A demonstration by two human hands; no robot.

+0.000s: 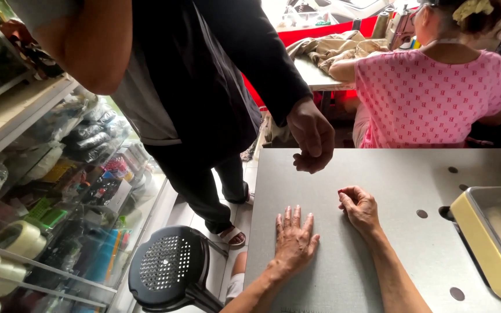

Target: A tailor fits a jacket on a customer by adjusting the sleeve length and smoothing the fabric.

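Note:
My left hand (293,236) lies flat, palm down and fingers apart, on the grey table top (378,272). My right hand (359,207) rests on the table just to its right, fingers curled, pinching a tiny red thing (340,190) at the fingertips. Above them, another person in dark clothes stands at the table's far edge, and that person's hand (311,135) hangs half-curled over the edge, a short way from my right hand.
A yellow-edged sewing machine part (482,237) sits at the table's right. A black perforated stool (166,269) stands left of the table. Shelves with tape rolls (21,239) and packets fill the left. A person in pink (436,98) sits behind at another machine.

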